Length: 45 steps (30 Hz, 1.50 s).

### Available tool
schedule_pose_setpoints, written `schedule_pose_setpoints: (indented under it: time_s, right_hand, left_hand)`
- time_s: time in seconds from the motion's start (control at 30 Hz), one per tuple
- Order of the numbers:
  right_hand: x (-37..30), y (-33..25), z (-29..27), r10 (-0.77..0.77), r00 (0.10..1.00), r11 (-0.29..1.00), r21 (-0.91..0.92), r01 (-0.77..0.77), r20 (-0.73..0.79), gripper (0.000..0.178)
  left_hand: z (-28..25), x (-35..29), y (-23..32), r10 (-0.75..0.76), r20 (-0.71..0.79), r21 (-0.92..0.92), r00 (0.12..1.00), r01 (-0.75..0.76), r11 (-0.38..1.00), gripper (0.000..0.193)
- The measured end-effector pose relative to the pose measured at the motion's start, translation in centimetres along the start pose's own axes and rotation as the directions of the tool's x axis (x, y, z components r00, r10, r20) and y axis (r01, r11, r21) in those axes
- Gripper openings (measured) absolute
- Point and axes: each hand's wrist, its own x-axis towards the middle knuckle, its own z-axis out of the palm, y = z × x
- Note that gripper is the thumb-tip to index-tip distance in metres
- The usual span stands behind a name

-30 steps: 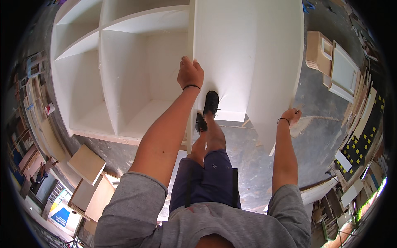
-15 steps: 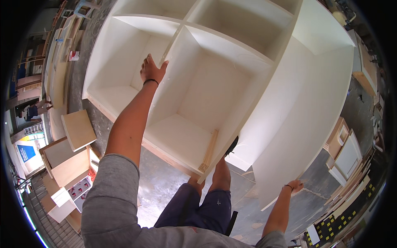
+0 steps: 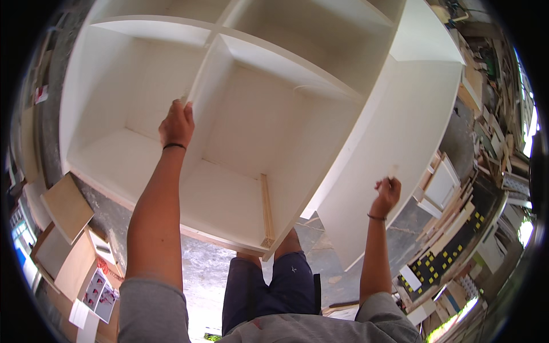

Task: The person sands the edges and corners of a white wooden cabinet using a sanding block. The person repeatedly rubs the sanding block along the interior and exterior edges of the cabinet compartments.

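Note:
A large white shelf unit with open square compartments fills the middle of the view. My left hand is closed in front of the front edge of its upright divider. A faint pale blur shows at the fingertips; whether they pinch a small thing or the divider, I cannot tell. My right hand is raised before the wide white panel on the unit's right, fingers curled together. Above those fingers is a small pale blur too smeared to name. A thin wooden strip lies inside the lower middle compartment.
Plywood boxes and boards stand on the left, beside a tray of small red and dark pieces. Stacked timber strips and a white framed panel lie to the right, near a black mat with yellow squares.
My left hand has gone from spread fingers at the divider to closed. My right hand has risen from low beside the panel to in front of it. The view has shifted to the right.

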Motion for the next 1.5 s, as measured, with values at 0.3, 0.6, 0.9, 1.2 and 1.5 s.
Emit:
schedule_pose_setpoints:
  time_s: [0.3, 0.6, 0.9, 1.2, 1.5]
  right_hand:
    - [8.1, -9.4, 9.9, 0.272, 0.816, 0.948, 0.005, -0.319, 0.510, 0.023]
    - [14.2, -13.8, 12.6, 0.401, 0.692, 0.871, -0.483, -0.086, 0.601, 0.021]
    - [12.4, -16.0, 15.9, -0.196, 0.477, 0.138, -0.457, 0.878, 0.857, 0.011]
    - [12.4, -16.0, 15.6, -0.145, 0.454, 0.034, -0.454, 0.890, 0.879, 0.010]
    - [11.8, -14.4, 15.8, -0.109, 0.379, -0.219, -0.394, 0.893, 0.919, 0.016]
  left_hand:
    - [-0.4, 0.1, -0.1, -0.009, 0.029, 0.035, 1.000, 0.008, 0.999, 0.039]
    - [-1.0, 0.1, 0.1, -0.001, 0.038, -0.034, 0.999, 0.002, 0.999, 0.041]
    - [-1.3, 0.2, 0.2, -0.013, 0.063, -0.049, 0.998, 0.016, 0.999, 0.040]
    - [-1.0, 0.2, 0.2, -0.015, 0.073, -0.025, 0.997, 0.017, 1.000, 0.038]
    - [-1.1, 0.2, 0.2, -0.044, 0.108, -0.012, 0.993, 0.046, 0.999, 0.040]
